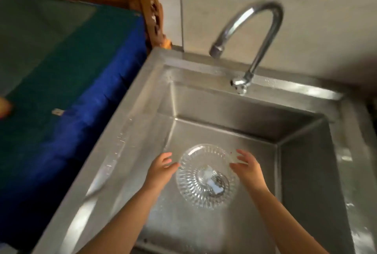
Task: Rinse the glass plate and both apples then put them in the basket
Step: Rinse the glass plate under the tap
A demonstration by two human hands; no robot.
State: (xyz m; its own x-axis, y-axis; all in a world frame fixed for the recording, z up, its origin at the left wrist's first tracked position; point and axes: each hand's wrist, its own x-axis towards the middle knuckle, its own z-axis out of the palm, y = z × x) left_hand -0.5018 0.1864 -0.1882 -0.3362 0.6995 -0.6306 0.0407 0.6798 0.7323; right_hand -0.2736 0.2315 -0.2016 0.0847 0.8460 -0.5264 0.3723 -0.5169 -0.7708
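Note:
A clear ribbed glass plate [206,176] is held over the steel sink basin [306,172], above the drain. My left hand [161,170] grips its left rim and my right hand [247,169] grips its right rim, fingers spread along the edge. An apple [4,108] shows partly at the far left edge of the frame, on the green cloth. The second apple and the basket are out of view.
A curved chrome faucet [255,35] rises from the sink's back rim, with no water running from its spout. A table under a green and blue cloth [61,70] stands to the left. A carved wooden frame [146,5] is behind it.

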